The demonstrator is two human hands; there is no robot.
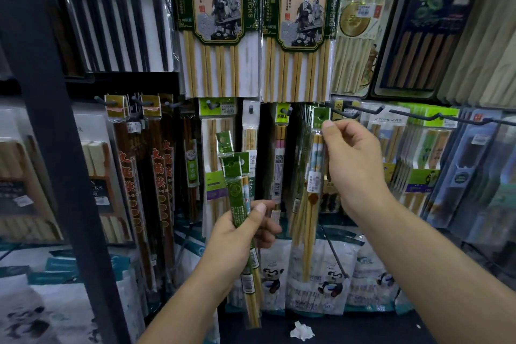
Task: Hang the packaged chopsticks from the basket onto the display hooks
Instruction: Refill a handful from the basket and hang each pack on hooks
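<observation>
The job looked partway through. The right hand point(351, 159) had its grip pinched on the green top of a slim packet point(317, 156), held up at the tip of a dark hook point(344, 110). Whether the hole had gone over the hook could not be told. The left hand point(240, 232) had its grip clamped round a bundle of spare packets point(236, 190), several left to hang. Each clear sleeve held pale chopsticks. The basket was out of view. Neighbouring hooks already carried stock.
</observation>
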